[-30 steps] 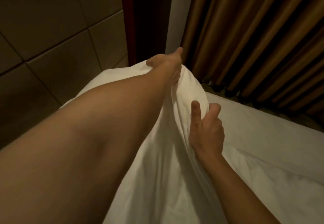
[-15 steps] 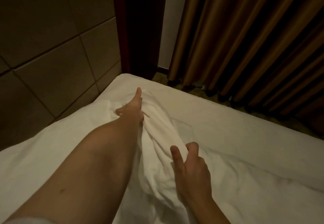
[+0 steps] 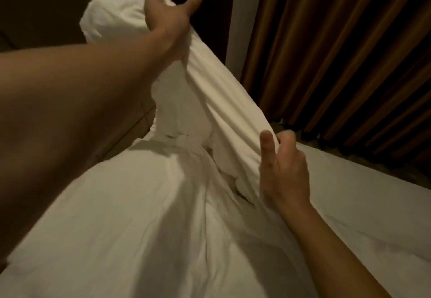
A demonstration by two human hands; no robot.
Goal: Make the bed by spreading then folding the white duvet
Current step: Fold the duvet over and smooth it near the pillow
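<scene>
The white duvet (image 3: 144, 216) covers the lower part of the view and rises in a bunched ridge toward the top. My left hand (image 3: 166, 26) is raised high at the upper middle, fingers closed around a gathered end of the duvet, thumb sticking out. Lower and to the right, my right hand (image 3: 283, 169) pinches the same stretched edge of the duvet, index finger pointing up. The cloth is pulled taut between the two hands. Under it on the right lies the white bed (image 3: 373, 204).
Brown pleated curtains (image 3: 338, 48) hang along the far right side of the bed. A dark panelled wall (image 3: 46, 6) stands at the left, with a pale wall strip (image 3: 233, 41) between it and the curtains. A strip of floor shows below the curtains.
My left hand has swung up from low on the bed, lifting the bunched duvet high. My right hand has risen with the edge it holds.
</scene>
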